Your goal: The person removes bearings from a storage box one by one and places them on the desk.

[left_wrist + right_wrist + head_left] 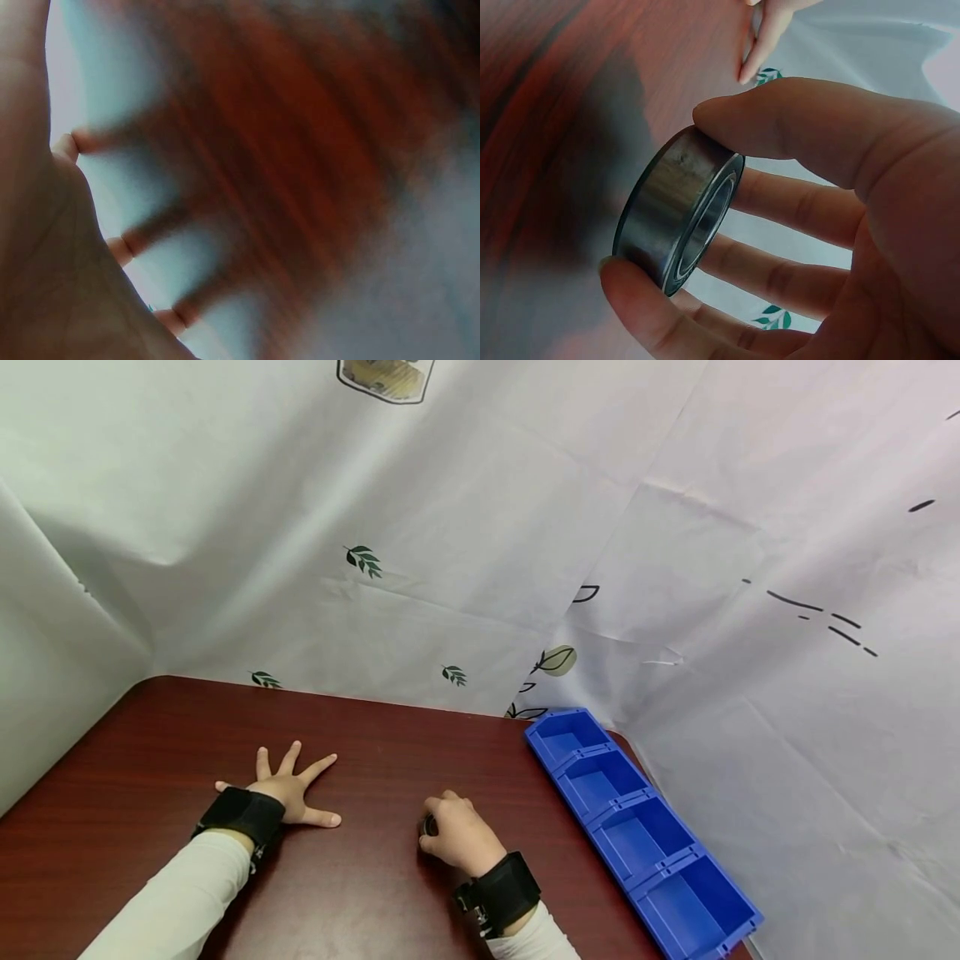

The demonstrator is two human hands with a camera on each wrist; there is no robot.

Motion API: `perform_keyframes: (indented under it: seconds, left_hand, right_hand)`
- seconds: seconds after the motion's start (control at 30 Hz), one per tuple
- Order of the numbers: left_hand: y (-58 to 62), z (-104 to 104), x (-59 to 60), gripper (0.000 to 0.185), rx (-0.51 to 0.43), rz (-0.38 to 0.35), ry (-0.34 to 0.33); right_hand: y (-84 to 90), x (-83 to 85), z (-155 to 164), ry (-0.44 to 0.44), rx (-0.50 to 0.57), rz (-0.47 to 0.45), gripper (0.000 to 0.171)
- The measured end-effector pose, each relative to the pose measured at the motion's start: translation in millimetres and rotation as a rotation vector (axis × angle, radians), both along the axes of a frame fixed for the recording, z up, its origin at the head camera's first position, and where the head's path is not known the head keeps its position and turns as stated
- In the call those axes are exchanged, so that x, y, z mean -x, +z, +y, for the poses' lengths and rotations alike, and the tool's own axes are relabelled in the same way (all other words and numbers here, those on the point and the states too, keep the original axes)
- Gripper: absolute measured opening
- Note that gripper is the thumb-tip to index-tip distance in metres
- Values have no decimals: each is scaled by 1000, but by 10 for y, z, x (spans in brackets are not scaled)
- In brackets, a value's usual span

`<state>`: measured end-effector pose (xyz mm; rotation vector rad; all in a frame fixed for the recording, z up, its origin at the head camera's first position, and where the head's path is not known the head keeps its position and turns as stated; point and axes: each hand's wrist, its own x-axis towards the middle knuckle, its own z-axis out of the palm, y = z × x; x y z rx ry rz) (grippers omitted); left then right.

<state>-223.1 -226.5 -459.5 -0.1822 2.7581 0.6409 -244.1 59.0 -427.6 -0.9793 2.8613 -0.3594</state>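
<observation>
Between thumb and fingers, my right hand [463,837] pinches a ball bearing [676,199], a thick dark metal ring with a shiny inner bore. In the right wrist view the bearing is tilted close over the brown tabletop, thumb on one side of its rim and a finger on the opposite side. Much of it is hidden behind the hand in the head view. My left hand [288,792] rests palm down on the table with its fingers spread wide, holding nothing. Its palm fills the left side of the left wrist view.
A row of several joined blue bins [637,835] runs along the right side of the reddish-brown table [360,735]. White cloth [450,527] with leaf prints hangs behind the table and along its sides. Black straps [504,890] wrap both wrists.
</observation>
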Motion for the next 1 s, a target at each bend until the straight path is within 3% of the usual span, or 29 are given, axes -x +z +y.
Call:
perform_keyframes:
  seconds: [0.4,1.0]
  left_hand:
    - [38,12,-30,118,-5,-6,3]
    - [-5,2,12,119,-5,0,-11]
  right_hand:
    - [-59,-9,-21,-7,-10,-31,18]
    - [-122,-45,-60,-7,-57,35,20]
